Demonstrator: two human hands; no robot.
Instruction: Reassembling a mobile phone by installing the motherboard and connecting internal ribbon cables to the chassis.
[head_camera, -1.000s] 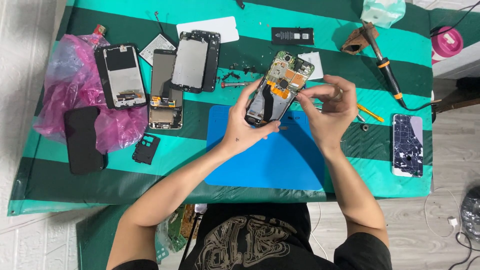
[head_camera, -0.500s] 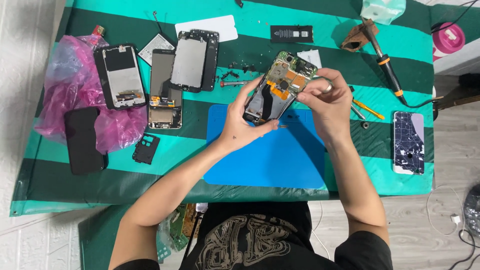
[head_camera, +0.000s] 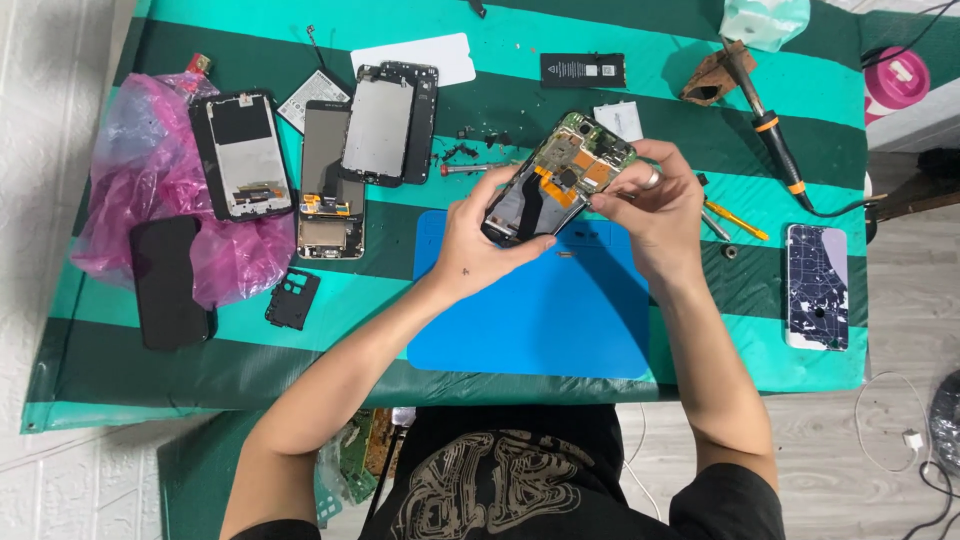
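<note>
An opened phone (head_camera: 560, 180) with its circuit board and orange flex cables exposed is held tilted above a blue work mat (head_camera: 540, 310). My left hand (head_camera: 478, 240) grips the phone's lower end from the left. My right hand (head_camera: 650, 205), wearing a ring, holds the phone's upper right side, with its fingertips pinched on the board near the orange parts.
On the green striped table lie several phone frames and screens (head_camera: 375, 125), a pink plastic bag (head_camera: 150, 200), a dark phone (head_camera: 168, 283), a small black cover (head_camera: 293, 298), a battery (head_camera: 583, 70), a soldering iron (head_camera: 770, 130), tweezers (head_camera: 735, 220), loose screws (head_camera: 470, 150) and a cracked phone (head_camera: 817, 285).
My right hand has closed in from the right onto the phone's upper edge. The phone has tipped slightly and stayed above the mat; my left hand keeps its hold.
</note>
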